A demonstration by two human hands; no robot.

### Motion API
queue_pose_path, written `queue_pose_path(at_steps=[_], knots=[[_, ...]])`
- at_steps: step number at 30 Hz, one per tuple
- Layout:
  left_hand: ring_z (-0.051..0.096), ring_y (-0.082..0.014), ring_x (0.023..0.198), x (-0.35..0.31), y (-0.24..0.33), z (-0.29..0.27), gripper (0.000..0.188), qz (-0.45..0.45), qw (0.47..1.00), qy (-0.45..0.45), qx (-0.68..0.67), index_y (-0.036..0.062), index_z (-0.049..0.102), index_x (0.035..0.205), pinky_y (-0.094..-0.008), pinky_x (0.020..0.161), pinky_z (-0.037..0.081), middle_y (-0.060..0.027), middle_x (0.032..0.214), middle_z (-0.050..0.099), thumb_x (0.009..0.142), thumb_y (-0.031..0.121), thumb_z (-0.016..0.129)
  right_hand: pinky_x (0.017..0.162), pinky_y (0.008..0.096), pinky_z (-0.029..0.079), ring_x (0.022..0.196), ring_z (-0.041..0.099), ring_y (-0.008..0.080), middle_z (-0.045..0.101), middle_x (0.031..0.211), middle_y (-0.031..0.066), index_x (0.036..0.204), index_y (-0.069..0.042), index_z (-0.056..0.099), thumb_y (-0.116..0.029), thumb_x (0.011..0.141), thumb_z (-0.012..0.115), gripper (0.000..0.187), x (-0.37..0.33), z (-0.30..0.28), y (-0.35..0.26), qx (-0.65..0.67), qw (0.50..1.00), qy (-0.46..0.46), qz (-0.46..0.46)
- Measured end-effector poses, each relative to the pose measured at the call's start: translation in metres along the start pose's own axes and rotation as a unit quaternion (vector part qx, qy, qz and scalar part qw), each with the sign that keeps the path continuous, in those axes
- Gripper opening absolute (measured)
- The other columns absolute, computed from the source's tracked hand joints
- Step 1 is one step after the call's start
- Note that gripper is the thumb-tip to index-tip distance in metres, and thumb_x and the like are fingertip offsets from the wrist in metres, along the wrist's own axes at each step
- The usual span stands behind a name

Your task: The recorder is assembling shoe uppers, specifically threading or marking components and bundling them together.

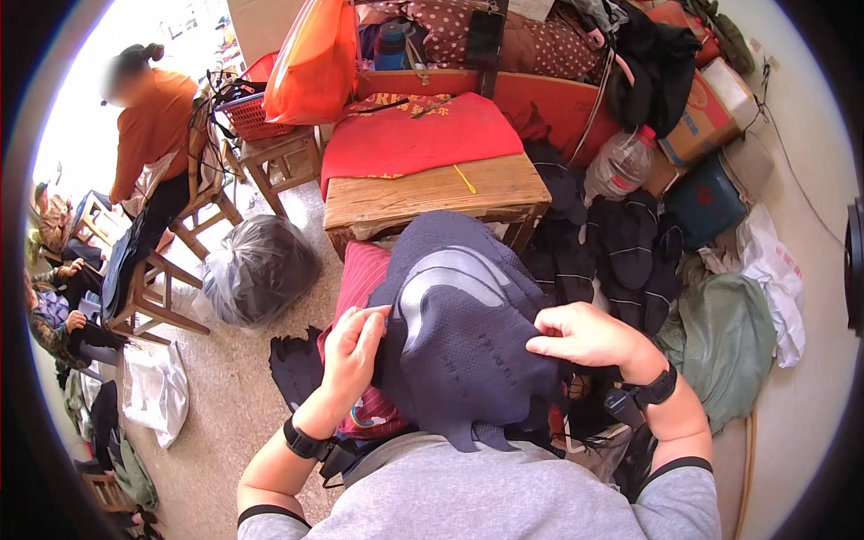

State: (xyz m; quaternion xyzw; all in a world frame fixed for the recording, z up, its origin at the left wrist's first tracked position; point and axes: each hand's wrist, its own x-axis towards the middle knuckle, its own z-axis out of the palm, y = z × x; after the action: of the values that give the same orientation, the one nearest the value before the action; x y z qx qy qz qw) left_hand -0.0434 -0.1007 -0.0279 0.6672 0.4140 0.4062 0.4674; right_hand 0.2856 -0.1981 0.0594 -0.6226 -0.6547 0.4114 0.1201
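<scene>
Spread over my lap are dark navy knit fabric pieces [468, 364] with curved grey patches and ragged lower edges. They look like flat shoe uppers, with at least two overlapping. My left hand [354, 349] pinches their left edge between thumb and fingers. On the right side, the fingers and thumb of my right hand [585, 337] close on the fabric's edge. Beneath the pieces, a red striped cloth [362, 281] shows at the left. A wooden stool-like table [423, 200] stands just beyond, carrying a red cloth [409, 148] and a small yellow tool [464, 178].
Dark fabric pieces [630, 243] are piled at the right beside a large clear plastic bottle [621, 162] and a green cloth sack [724, 337]. To the left sit a stuffed dark plastic bag [259, 270] and wooden stools [148, 297]. A person in orange [162, 117] sits beyond.
</scene>
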Motion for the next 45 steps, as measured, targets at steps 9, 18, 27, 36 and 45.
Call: queue_pose_path(at_steps=[9, 18, 27, 36, 45], knots=[[0.046, -0.0062, 0.08, 0.001, 0.015, 0.016, 0.027, 0.113, 0.992, -0.009, -0.058, 0.0017, 0.06, 0.107, -0.0204, 0.074, 0.039, -0.0006, 0.098, 0.053, 0.084, -0.009, 0.07, 0.077, 0.0252, 0.05, 0.085, 0.057, 0.0088, 0.06, 0.094, 0.0031, 0.122, 0.001, 0.055, -0.027, 0.083, 0.083, 0.056, 0.047, 0.017, -0.008, 0.31, 0.943, 0.119, -0.031], [0.055, -0.0159, 0.114, -0.009, 0.052, 0.002, 0.056, -0.068, 0.921, -0.19, -0.332, -0.0005, 0.047, 0.127, -0.0288, 0.102, 0.042, -0.0074, 0.122, 0.058, 0.084, 0.014, 0.08, 0.077, 0.0286, 0.046, 0.08, 0.052, 0.0152, 0.057, 0.09, 0.0027, 0.105, -0.001, 0.062, -0.016, 0.081, 0.082, 0.034, 0.034, 0.022, -0.021, 0.189, 0.964, 0.107, -0.155], [0.069, -0.0294, 0.079, -0.008, 0.051, -0.011, 0.021, 0.191, 0.891, -0.374, -0.173, -0.0033, 0.067, 0.103, -0.034, 0.07, 0.054, -0.0157, 0.093, 0.07, 0.083, 0.001, 0.073, 0.082, 0.0272, 0.05, 0.092, 0.061, 0.0122, 0.067, 0.105, 0.0052, 0.112, 0.0, 0.066, -0.032, 0.096, 0.069, 0.035, 0.043, -0.012, -0.025, 0.33, 0.927, 0.115, -0.133], [0.058, -0.0248, 0.082, -0.004, 0.044, 0.001, 0.021, 0.176, 0.929, -0.31, -0.098, 0.0008, 0.067, 0.098, -0.0353, 0.07, 0.048, -0.0114, 0.095, 0.061, 0.082, 0.007, 0.079, 0.072, 0.0277, 0.048, 0.079, 0.055, 0.0141, 0.057, 0.09, 0.0051, 0.102, -0.002, 0.068, -0.022, 0.082, 0.08, 0.031, 0.079, 0.019, -0.027, 0.038, 0.963, 0.248, -0.099], [0.065, -0.0308, 0.084, -0.014, 0.03, -0.03, 0.029, 0.206, 0.895, -0.387, -0.082, 0.0008, 0.07, 0.113, -0.0398, 0.076, 0.053, -0.0143, 0.1, 0.07, 0.084, 0.003, 0.073, 0.087, 0.0378, 0.053, 0.096, 0.069, 0.0289, 0.072, 0.096, 0.0179, 0.098, 0.009, 0.07, -0.028, 0.092, 0.071, 0.037, 0.031, -0.021, -0.04, 0.4, 0.862, -0.194, -0.242]])
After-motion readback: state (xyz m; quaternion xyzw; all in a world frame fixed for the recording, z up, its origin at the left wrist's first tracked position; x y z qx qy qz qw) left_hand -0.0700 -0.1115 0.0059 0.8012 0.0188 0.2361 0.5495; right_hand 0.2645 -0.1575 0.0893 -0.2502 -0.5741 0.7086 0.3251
